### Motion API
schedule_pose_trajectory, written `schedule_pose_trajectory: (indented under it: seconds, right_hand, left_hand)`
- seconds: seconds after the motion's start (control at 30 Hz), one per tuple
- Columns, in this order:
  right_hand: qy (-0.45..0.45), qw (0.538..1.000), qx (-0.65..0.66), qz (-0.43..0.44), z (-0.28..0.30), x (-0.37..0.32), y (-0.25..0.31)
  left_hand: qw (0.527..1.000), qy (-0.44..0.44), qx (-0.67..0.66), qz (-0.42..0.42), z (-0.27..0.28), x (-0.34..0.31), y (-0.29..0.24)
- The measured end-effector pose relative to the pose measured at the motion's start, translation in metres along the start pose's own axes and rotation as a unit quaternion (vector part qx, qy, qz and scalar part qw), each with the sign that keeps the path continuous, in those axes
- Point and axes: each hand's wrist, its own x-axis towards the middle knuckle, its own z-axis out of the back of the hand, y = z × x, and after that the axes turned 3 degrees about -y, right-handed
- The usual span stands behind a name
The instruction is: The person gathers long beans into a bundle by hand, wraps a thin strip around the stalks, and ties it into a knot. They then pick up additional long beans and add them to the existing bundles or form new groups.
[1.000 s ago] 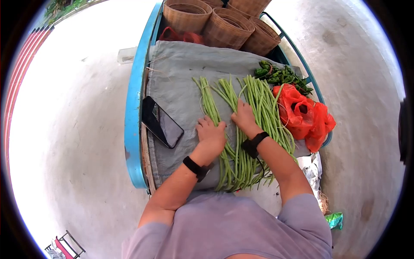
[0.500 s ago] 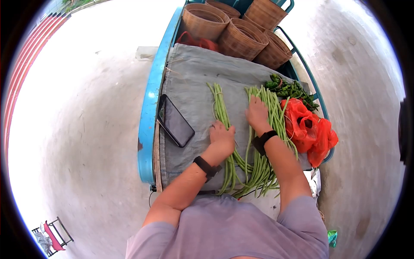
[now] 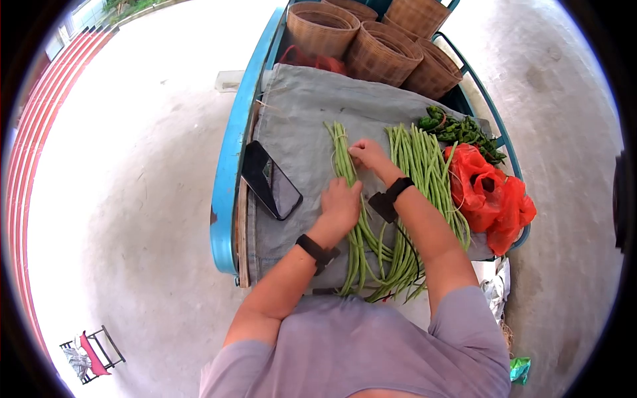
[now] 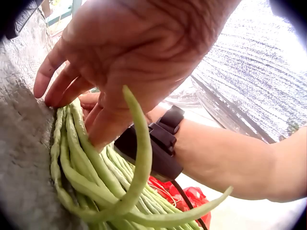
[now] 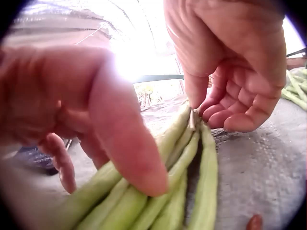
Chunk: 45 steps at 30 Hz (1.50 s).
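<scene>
A narrow bundle of long beans (image 3: 342, 149) lies on the grey cloth, with a thin pale tie round its upper part. My left hand (image 3: 341, 202) grips this bundle around the middle; its thumb (image 5: 136, 148) curves over the beans in the right wrist view. At the bundle's right edge, further up, my right hand (image 3: 371, 158) pinches with thumb and fingertips. Under that pinch a small pale strip (image 5: 193, 120) shows among the beans; I cannot tell whether strip or bean is held. A wider pile of long beans (image 3: 424, 166) lies to the right, below the right forearm.
A black phone (image 3: 271, 180) lies left of the bundle. Green peppers (image 3: 458, 129) and a red plastic bag (image 3: 488, 192) sit on the right. Woven baskets (image 3: 381, 56) stand at the back of the cart, whose blue side rail (image 3: 232, 172) runs along the left.
My right hand left the middle beans, went to the wider pile, then moved left to the narrow bundle. The middle beans' upper ends now lie with that pile. My left hand stayed on the bundle.
</scene>
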Motion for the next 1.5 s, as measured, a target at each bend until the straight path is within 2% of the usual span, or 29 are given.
schedule_pose_trajectory:
  seconds: [0.03,0.13,0.23,0.33,0.4,0.43,0.53,0.63,0.7,0.73,0.77,0.83,0.9,0.93,0.97,1.03,1.07,1.1,1.13,1.17,1.2,1.3,1.4,1.43,1.47,1.5]
  right_hand:
    - [0.019,1.000,-0.001,-0.017,0.003,-0.001,0.004]
    - [-0.037,0.991,-0.123,0.023,0.001,-0.017,0.020]
    - [0.045,0.986,-0.156,-0.028,0.002,-0.015,0.028]
    - [0.067,0.971,-0.227,-0.037,0.008,-0.026,0.046]
    - [-0.045,0.923,-0.367,0.109,0.011,-0.037,0.045]
    - [-0.098,0.878,-0.431,0.182,0.012,-0.044,0.044]
    - [0.044,0.907,-0.376,0.183,0.036,-0.075,0.047]
    - [0.242,0.905,-0.334,0.106,0.058,-0.111,0.057]
    - [0.268,0.958,-0.098,0.020,0.080,-0.109,0.055]
    - [0.274,0.961,0.023,-0.027,0.090,-0.108,0.053]
    - [0.244,0.955,0.161,-0.056,0.098,-0.102,0.047]
    - [0.096,0.912,0.394,-0.070,0.108,-0.081,0.037]
    - [-0.049,0.859,0.507,-0.060,0.111,-0.061,0.030]
    - [-0.098,0.851,0.512,-0.055,0.107,-0.052,0.030]
    - [-0.126,0.864,0.486,-0.047,0.099,-0.045,0.032]
    - [-0.112,0.932,0.344,-0.005,0.073,-0.033,0.034]
    - [-0.067,0.979,0.187,0.053,0.057,-0.025,0.031]
    - [-0.041,0.991,0.031,0.124,0.042,-0.018,0.028]
    - [-0.075,0.978,-0.113,0.161,0.030,-0.006,0.021]
    - [-0.108,0.941,-0.255,0.193,0.019,0.006,0.012]
    - [-0.135,0.883,-0.391,0.219,0.010,0.007,0.013]
    - [-0.159,0.856,-0.430,0.239,0.003,0.005,0.020]
    - [-0.209,0.867,-0.337,0.302,0.016,0.006,0.029]
    - [-0.224,0.916,-0.211,0.256,0.022,0.007,0.043]
    - [-0.236,0.947,-0.080,0.205,0.030,0.011,0.060]
    - [-0.244,0.957,0.053,0.147,0.039,0.012,0.076]
  left_hand:
    - [1.000,0.002,0.002,0.002,0.000,0.001,0.000]
    - [1.000,0.012,0.010,0.005,0.004,0.001,-0.003]
    - [0.999,0.024,0.028,0.001,0.007,0.000,-0.004]
    - [0.999,0.021,0.031,-0.007,0.002,0.000,-0.001]
    - [0.999,0.026,0.025,-0.007,0.004,0.001,-0.001]
    - [0.999,0.032,0.021,-0.001,0.010,0.001,-0.002]
    - [0.999,0.032,0.012,0.012,0.017,0.004,-0.003]
    - [0.999,0.035,0.009,0.028,0.013,0.000,-0.003]
    - [0.998,0.045,0.005,0.032,0.015,0.004,-0.002]
    - [0.998,0.056,0.001,0.032,0.017,0.005,-0.002]
    - [0.997,0.069,-0.001,0.030,0.019,0.004,-0.001]
    - [0.996,0.081,-0.018,0.036,0.019,0.005,0.001]
    - [0.996,0.086,-0.021,0.033,0.016,0.002,0.000]
    - [0.996,0.081,-0.014,0.029,0.016,0.002,0.001]
    - [0.997,0.073,-0.007,0.024,0.015,0.003,0.001]
    - [0.999,0.032,0.018,0.008,0.013,0.001,-0.001]
    - [0.999,0.012,0.030,0.002,0.012,0.000,-0.003]
    - [0.999,0.020,0.040,0.006,0.008,0.000,-0.003]
    - [0.998,0.027,0.051,0.010,0.002,0.003,-0.003]
    - [0.997,0.035,0.060,0.016,-0.002,0.004,-0.004]
    - [0.998,0.038,0.057,0.009,-0.003,0.004,-0.007]
    - [0.999,0.021,0.045,-0.014,-0.005,0.009,-0.013]
    - [0.999,-0.022,0.040,-0.024,-0.020,0.004,-0.016]
    - [0.998,-0.039,0.047,-0.014,-0.028,0.004,-0.017]
    - [0.997,-0.057,0.055,-0.005,-0.036,0.006,-0.015]
    - [0.998,-0.040,0.050,-0.009,-0.030,0.006,-0.016]
